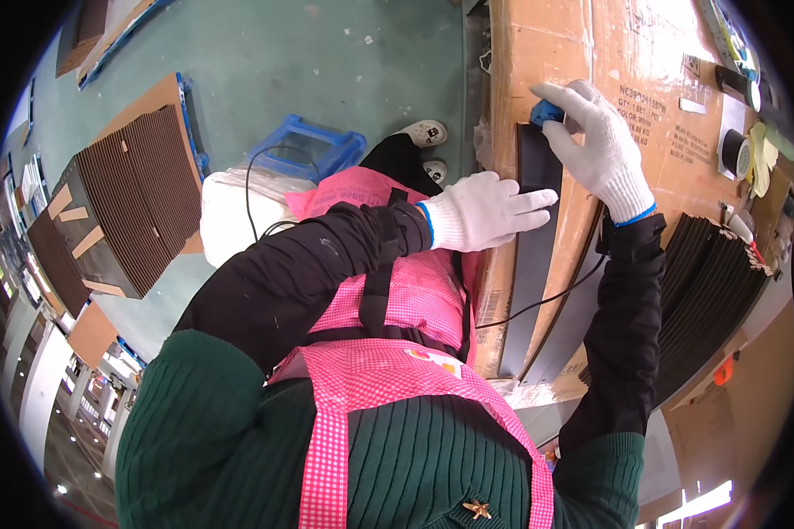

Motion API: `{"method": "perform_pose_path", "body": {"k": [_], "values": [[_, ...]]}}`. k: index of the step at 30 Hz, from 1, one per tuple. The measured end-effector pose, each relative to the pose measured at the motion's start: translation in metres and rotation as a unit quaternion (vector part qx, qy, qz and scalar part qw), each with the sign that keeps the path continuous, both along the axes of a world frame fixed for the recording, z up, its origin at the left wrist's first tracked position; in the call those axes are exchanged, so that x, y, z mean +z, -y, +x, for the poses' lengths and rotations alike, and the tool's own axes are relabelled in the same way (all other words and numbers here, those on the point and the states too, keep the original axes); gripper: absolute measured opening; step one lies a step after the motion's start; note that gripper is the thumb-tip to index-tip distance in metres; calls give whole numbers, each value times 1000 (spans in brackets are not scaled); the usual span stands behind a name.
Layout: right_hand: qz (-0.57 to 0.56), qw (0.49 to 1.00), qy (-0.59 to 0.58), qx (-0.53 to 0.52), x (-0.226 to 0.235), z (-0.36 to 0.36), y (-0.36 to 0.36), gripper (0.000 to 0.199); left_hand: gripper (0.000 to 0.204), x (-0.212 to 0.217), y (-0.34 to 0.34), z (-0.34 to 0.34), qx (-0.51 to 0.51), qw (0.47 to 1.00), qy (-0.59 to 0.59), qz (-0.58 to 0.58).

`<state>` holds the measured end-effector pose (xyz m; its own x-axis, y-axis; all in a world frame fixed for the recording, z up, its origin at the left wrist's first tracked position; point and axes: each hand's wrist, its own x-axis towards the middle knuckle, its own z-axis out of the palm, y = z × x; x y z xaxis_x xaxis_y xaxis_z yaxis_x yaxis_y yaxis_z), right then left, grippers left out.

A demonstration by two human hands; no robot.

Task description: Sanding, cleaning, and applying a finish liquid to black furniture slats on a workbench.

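Observation:
A long dark flat strip [535,251] lies lengthwise along the edge of a brown cardboard surface [538,53]. My left hand [490,212], in a white knit glove, rests across the strip with its fingers stretched out. At the strip's far end, my right hand [595,145], gloved the same way, pinches a small blue block [546,112] between thumb and fingers. The block sits right at the strip's end; its exact kind is hidden by the grip. A second dark strip [566,313] lies alongside, partly beneath my right forearm.
Many dark strips [692,300] are stacked at the right, with tape rolls [736,152] beyond them. A thin black cable [547,302] crosses the strips. On the left floor stand a stack of brown slats [137,189], a blue plastic stool [326,152] and a white sack [243,212].

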<state>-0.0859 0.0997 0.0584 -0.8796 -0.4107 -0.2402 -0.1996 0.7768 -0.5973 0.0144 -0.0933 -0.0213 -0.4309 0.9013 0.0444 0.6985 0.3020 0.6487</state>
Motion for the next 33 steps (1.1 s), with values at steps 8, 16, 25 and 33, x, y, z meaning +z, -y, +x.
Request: {"method": "perform_pose_path", "body": {"k": [8,16,25,33], "values": [[-29,999,-12,-7,-7,2,4,35,52,-3,-2,0,0,1000,-1,14],[29,994,-92,60,-13,2,6,30,54,-1,-2,0,-1,1000,-5,6],[28,997,-69,37,-13,5,13,29,54,-3,-1,0,6,1000,-13,12],[35,994,-96,28,-18,9,16,27,49,2,0,-2,1,1000,3,-1]]}}
